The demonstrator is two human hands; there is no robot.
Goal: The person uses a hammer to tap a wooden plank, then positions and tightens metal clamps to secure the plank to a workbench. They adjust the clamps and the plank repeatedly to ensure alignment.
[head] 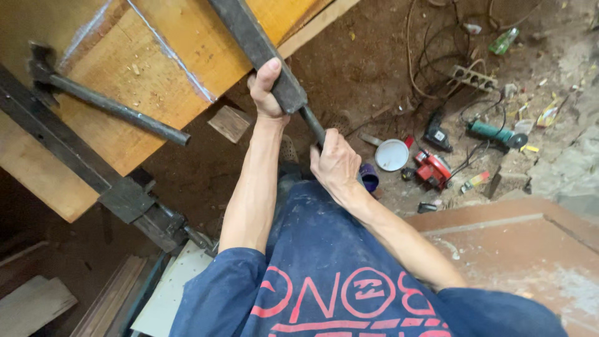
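My left hand (267,90) is wrapped around the end of a long dark metal clamp bar (256,47), thumb lying up along its edge, where the bar runs across the wooden boards (143,81). My right hand (337,163) is closed tight on the thin round screw handle (312,125) that sticks out of the bar's end, just below my left hand (both arms stretched out over my blue shirt). A second clamp (75,156) crosses the boards further left, with a hammer (106,103) lying on the wood between the two. On the dirt floor to the right, well apart from my hands, sit a white lid (392,154), a red power tool (433,167), a green grinder (496,133) and a power strip (473,78) among loose cables.
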